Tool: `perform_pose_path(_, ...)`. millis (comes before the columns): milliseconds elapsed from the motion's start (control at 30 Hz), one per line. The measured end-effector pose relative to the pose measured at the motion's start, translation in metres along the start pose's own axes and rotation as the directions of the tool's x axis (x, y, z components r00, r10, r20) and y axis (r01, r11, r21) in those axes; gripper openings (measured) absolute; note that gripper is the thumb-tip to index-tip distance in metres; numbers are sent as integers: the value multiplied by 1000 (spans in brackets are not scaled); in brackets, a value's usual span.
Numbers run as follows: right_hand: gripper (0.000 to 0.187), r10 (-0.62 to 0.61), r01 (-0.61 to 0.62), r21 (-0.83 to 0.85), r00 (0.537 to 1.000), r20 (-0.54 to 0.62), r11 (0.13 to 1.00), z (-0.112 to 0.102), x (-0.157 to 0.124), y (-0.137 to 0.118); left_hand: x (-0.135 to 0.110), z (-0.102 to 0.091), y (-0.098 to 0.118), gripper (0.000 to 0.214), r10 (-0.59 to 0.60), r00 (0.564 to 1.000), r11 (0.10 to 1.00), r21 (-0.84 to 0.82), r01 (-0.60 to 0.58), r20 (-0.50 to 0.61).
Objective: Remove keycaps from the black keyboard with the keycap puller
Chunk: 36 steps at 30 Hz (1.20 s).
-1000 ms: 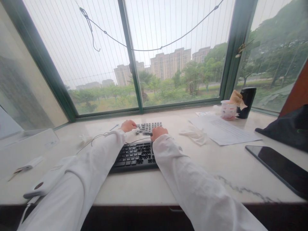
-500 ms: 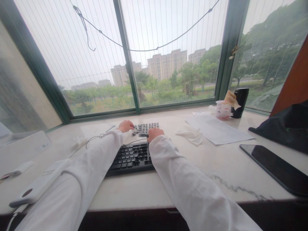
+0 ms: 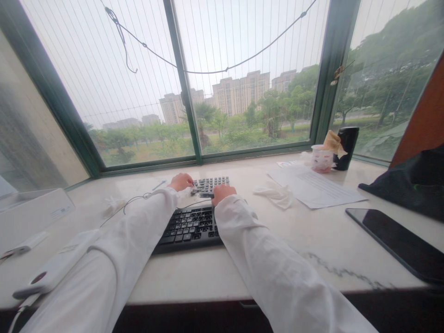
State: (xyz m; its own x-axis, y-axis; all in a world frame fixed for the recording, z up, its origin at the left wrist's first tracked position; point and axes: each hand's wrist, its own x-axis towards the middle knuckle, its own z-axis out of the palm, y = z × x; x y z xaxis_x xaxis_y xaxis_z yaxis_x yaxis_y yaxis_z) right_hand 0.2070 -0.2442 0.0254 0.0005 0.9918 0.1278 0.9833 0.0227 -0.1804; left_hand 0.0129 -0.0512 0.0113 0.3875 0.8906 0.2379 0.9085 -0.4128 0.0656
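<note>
From my end of the feed, I face a green-framed window (image 3: 186,104) above a pale countertop (image 3: 187,282), dark beneath its front edge. Thin vertical wires (image 3: 238,37) stripe the view, and a knotted cord (image 3: 208,72) sags across it. Outside I see apartment blocks (image 3: 241,92), trees (image 3: 294,101) and grass (image 3: 152,150) under a whitish sky (image 3: 222,27) (the daylight reaches me soft and hazy). A beige wall (image 3: 67,159) stands left; a reddish-brown panel (image 3: 421,111) edges the right, beside an angled side pane (image 3: 385,88).
</note>
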Motion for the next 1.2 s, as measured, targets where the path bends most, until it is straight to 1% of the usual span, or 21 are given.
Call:
perform_pose_path(133, 28, -13, 12, -28, 1000, -27, 1000, 3, 1, 0, -3, -3, 7, 24, 58, 998, 998, 16, -57, -37)
perform_pose_path(267, 26, -10, 9, -34, 1000, -22, 999, 2, 1, 0, -5, -2, 14, 18, 96, 994, 995, 28, -94, -61)
perform_pose_path(533, 29, -9, 9, -30, 1000, -15, 1000, 2, 2, 1, -3, -1, 21, 20, 85, 994, 996, 28, -83, -69)
perform_pose_path(633, 30, -8, 8, -29, 1000, -7, 1000, 1, 2, 1, -4, -5, 21, 20, 77, 994, 997, 15, -76, -78)
perform_pose_path(767, 30, -16, 15, -33, 1000, -24, 999, 0, 3, 1, -13, -19, 23, 18, 95, 987, 995, -12, -98, -133)
perform_pose_path(900, 29, -27, 26, -32, 998, -53, 999, 1, 4, 0, -38, -40, 31, 19, 154, 968, 983, -68, -170, -201)
perform_pose_path(1000, 26, -26, 23, -29, 995, -94, 999, 2, 5, 0, -69, -56, 40, 29, 178, 964, 970, -128, -206, -199)
perform_pose_path(1033, 25, -20, 17, -25, 993, -114, 1000, 2, 4, 0, -81, -61, 43, 32, 189, 965, 963, -155, -218, -182)
perform_pose_path(1100, 23, -6, 8, 10, 984, -175, 1000, 1, 3, -1, -107, -70, 50, 35, 232, 967, 943, -219, -251, -107)
perform_pose_path(1167, 23, 24, 10, 128, 966, -259, 992, -2, 0, -4, -132, -77, 57, 35, 311, 950, 910, -296, -290, 22)
perform_pose_path(1200, 27, 54, 17, 230, 953, -298, 973, -4, -2, -7, -144, -79, 60, 35, 356, 931, 890, -333, -313, 78)
